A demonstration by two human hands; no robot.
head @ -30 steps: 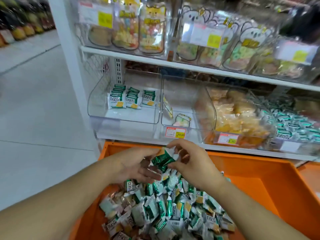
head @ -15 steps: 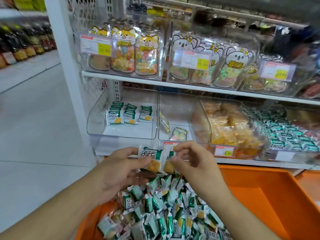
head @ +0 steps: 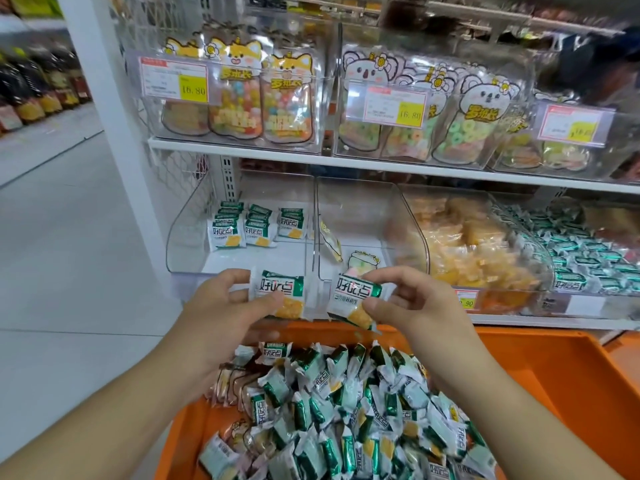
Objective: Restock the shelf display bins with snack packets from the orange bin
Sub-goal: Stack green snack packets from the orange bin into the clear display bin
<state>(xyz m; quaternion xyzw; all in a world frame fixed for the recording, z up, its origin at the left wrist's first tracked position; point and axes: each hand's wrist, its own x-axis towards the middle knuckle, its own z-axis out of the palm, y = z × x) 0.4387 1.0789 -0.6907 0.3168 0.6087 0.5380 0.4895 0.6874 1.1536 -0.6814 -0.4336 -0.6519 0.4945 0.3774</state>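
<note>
My left hand (head: 221, 317) pinches one green-and-white snack packet (head: 282, 292), and my right hand (head: 415, 306) pinches a second packet (head: 353, 297). Both packets are held face up, side by side, in front of the lower shelf's edge. Below them the orange bin (head: 561, 372) holds a heap of several like packets (head: 339, 410). Behind my hands the clear left display bin (head: 187, 237) has a few rows of the same packets (head: 242, 226) standing at its back. The clear bin to its right (head: 356, 209) holds only a couple of odd packets.
Further right, clear bins hold yellow snacks (head: 478, 251) and teal-wrapped sweets (head: 588, 258). The upper shelf (head: 346, 161) carries bins of cartoon-animal candy bags with price tags. A white shelf post (head: 117, 133) stands left, with tiled aisle floor beyond it.
Both hands rose from the heap in the orange bin toward the shelf. The packets held together between them are now apart, one in each hand.
</note>
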